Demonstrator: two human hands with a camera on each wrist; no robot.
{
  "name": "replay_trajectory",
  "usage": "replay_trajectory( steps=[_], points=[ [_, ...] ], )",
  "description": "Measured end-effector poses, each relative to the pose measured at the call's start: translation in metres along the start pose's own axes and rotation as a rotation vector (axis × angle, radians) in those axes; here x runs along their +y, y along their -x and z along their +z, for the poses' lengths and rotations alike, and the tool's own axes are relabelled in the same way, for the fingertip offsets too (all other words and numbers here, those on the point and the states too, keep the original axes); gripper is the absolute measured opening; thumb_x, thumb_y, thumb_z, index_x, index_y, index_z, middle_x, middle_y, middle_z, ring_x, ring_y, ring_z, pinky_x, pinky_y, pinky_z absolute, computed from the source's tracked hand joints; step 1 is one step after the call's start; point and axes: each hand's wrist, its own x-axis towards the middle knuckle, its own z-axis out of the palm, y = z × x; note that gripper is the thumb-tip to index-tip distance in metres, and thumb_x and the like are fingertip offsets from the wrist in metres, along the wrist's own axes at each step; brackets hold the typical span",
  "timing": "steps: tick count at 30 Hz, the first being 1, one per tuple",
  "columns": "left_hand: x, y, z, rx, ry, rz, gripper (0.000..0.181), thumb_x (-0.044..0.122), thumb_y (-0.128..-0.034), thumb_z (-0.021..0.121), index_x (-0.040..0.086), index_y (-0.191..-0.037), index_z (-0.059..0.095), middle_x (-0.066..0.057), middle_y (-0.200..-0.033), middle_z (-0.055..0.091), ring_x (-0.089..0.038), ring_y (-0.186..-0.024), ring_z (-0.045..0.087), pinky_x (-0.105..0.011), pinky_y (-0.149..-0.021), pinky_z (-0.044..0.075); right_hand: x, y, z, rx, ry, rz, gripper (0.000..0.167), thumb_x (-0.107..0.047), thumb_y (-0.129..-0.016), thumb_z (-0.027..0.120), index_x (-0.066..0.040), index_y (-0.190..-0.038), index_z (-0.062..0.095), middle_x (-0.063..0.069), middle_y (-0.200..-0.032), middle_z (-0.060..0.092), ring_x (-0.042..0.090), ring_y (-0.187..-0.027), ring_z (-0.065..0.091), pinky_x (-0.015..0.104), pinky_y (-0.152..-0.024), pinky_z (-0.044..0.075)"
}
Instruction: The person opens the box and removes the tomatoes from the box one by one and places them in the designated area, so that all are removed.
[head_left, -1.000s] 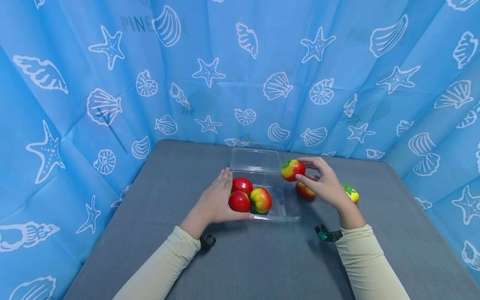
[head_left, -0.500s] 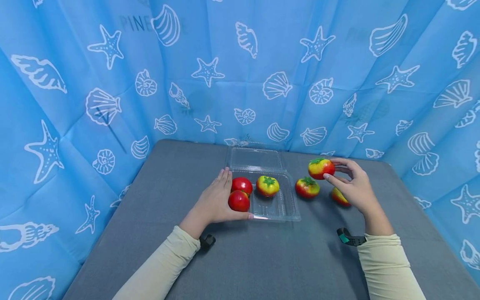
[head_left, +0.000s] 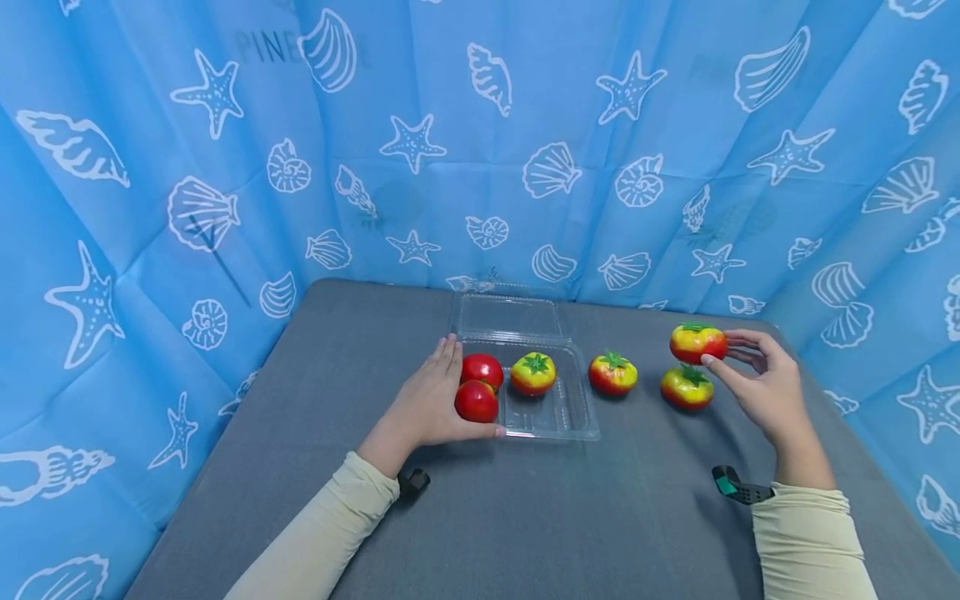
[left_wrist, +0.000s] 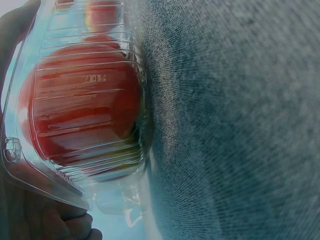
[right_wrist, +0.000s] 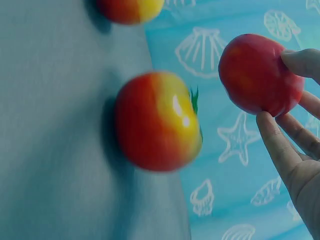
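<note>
Right hand (head_left: 768, 387): partly closed; thumb and fingertips pinch the right side of the held fruit (head_left: 697, 344), a tomato-shaped piece in red and yellow.
Held fruit, place: in the air above the table (head_left: 570, 517), toward its right side; the right wrist view shows a gap between it and the outer table fruit (head_left: 687, 388).
Held fruit, direction: green leafy end up, red underside down; the body is nearly round with no marked long axis—its slightly wider axis lies about level, left to right.
Left hand (head_left: 431, 400): spread wide, fingers straight along the left side of the clear container (head_left: 555, 434), thumb at the near rim.
Container, contents: two red fruits (head_left: 480, 402) at the left and one red-and-yellow fruit (head_left: 533, 375), leaf up, beside them; the lid (head_left: 510, 317) lies folded back.
Inner table fruit (head_left: 612, 375): just right of the container, leaf up.
Left wrist view: ribbed plastic blurs the contents, so their exact contact is uncertain.
Step in hand: judged to be carrying one fruit while steadying the container.
Next move: probably calls for a level, gentle lowering—clear of neighbouring fruit—before release.
</note>
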Motion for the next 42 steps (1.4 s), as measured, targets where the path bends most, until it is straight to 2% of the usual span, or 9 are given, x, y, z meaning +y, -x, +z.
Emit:
replay_trajectory(
  steps=[4,14,18,23,28,34,37,39,42],
  points=[
    [0.0,0.0,0.0,-0.006,-0.001,-0.005,0.134,0.083,-0.074,0.074,0.007,-0.17,0.019,-0.012,-0.18,0.014,-0.035,-0.166,0.016,-0.056,-0.117,0.049,0.01,0.003,-0.008,0.025,0.013,0.072,0.056,-0.033,-0.098,0.078,-0.008,-0.142,0.055,-0.018,-0.125,0.051,-0.007,-0.108,0.051,-0.002,-0.08,0.046],
    [-0.001,0.0,0.001,-0.007,0.009,-0.012,0.136,0.083,-0.0735,0.075,0.008,-0.171,0.017,-0.011,-0.18,0.013,-0.035,-0.166,0.016,-0.056,-0.115,0.051,0.043,0.011,-0.023,0.039,-0.015,0.2,0.048,-0.036,-0.099,0.076,-0.021,-0.139,0.054,-0.027,-0.117,0.045,-0.006,-0.107,0.05,-0.001,-0.075,0.048],
    [-0.001,0.0,0.001,-0.009,0.011,-0.012,0.135,0.082,-0.0736,0.075,0.008,-0.171,0.017,-0.011,-0.18,0.013,-0.035,-0.166,0.016,-0.056,-0.114,0.051,0.055,0.012,-0.027,0.017,0.004,0.263,0.051,-0.04,-0.099,0.076,-0.022,-0.14,0.052,-0.02,-0.121,0.047,0.018,-0.12,0.056,0.001,-0.072,0.05],
    [-0.001,0.0,0.0,-0.009,0.019,-0.012,0.136,0.082,-0.0734,0.076,0.008,-0.171,0.017,-0.011,-0.18,0.013,-0.035,-0.166,0.016,-0.056,-0.115,0.051,0.065,0.012,-0.027,-0.009,0.037,0.311,0.053,-0.043,-0.099,0.074,-0.021,-0.141,0.052,-0.006,-0.129,0.05,0.049,-0.136,0.049,0.003,-0.07,0.051],
    [-0.002,-0.001,0.001,-0.008,0.014,-0.008,0.135,0.082,-0.0737,0.075,0.008,-0.171,0.017,-0.011,-0.18,0.013,-0.035,-0.166,0.016,-0.056,-0.116,0.05,0.072,0.013,-0.027,-0.035,0.079,0.322,0.051,-0.045,-0.099,0.074,-0.017,-0.137,0.055,0.001,-0.13,0.053,0.04,-0.125,0.057,0.003,-0.069,0.05],
    [-0.002,0.0,0.001,-0.011,0.01,-0.009,0.135,0.082,-0.0739,0.075,0.008,-0.171,0.016,-0.011,-0.18,0.013,-0.035,-0.166,0.016,-0.056,-0.116,0.05,0.075,0.016,-0.027,-0.046,0.121,0.337,0.052,-0.047,-0.101,0.07,-0.006,-0.131,0.061,0.003,-0.126,0.056,0.041,-0.123,0.058,0.003,-0.066,0.046],
    [-0.002,0.0,0.002,-0.007,0.012,-0.007,0.135,0.081,-0.0736,0.076,0.007,-0.171,0.018,-0.011,-0.18,0.014,-0.035,-0.166,0.016,-0.056,-0.115,0.051,0.075,0.017,-0.027,-0.048,0.11,0.325,0.052,-0.044,-0.101,0.071,-0.004,-0.133,0.059,0.002,-0.124,0.056,0.016,-0.108,0.062,0.002,-0.067,0.046],
    [-0.002,0.0,0.002,-0.004,0.014,-0.007,0.135,0.081,-0.0734,0.076,0.007,-0.17,0.019,-0.011,-0.18,0.014,-0.035,-0.166,0.017,-0.057,-0.115,0.051,0.076,0.017,-0.028,-0.051,0.1,0.312,0.053,-0.042,-0.101,0.071,-0.003,-0.135,0.058,0.0,-0.122,0.057,-0.002,-0.097,0.055,0.002,-0.068,0.046],
    [-0.003,0.0,0.002,-0.005,0.02,-0.009,0.134,0.081,-0.0733,0.076,0.008,-0.17,0.019,-0.011,-0.18,0.014,-0.035,-0.166,0.017,-0.057,-0.114,0.052,0.078,0.017,-0.029,-0.065,0.085,0.294,0.059,-0.038,-0.101,0.072,0.0,-0.142,0.053,0.0,-0.119,0.058,-0.017,-0.087,0.047,0.003,-0.068,0.048]
  ],
)
